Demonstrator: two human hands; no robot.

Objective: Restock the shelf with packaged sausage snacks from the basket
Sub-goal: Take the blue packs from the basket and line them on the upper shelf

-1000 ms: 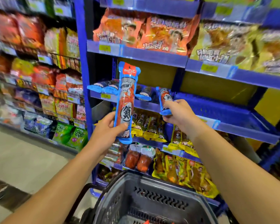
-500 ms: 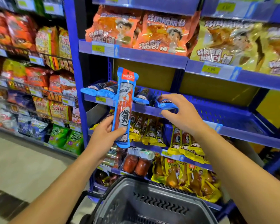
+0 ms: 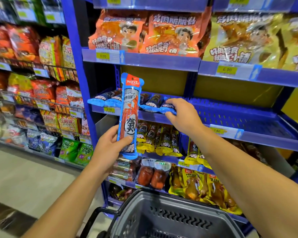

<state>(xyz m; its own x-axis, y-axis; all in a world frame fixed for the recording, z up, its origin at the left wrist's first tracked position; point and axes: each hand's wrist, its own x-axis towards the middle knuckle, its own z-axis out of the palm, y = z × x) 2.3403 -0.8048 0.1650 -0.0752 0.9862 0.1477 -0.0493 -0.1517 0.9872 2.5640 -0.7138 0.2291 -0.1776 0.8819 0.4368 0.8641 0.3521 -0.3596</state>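
A row of blue sausage packs (image 3: 150, 104) already lies on the blue shelf (image 3: 230, 117). The right hand (image 3: 182, 115) pinches the newest pack (image 3: 168, 108) at the row's end. The left hand (image 3: 110, 150) grips an upright pack (image 3: 130, 114), not yet shelved. The shelf's right side is bare; the grey basket (image 3: 170, 219) probably holds more, its inside unseen.

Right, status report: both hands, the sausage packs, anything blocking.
Left hand grips upright blue sausage pack. Right hand sets a pack on the blue shelf, fingers curled on it. Shelf space to its right open.
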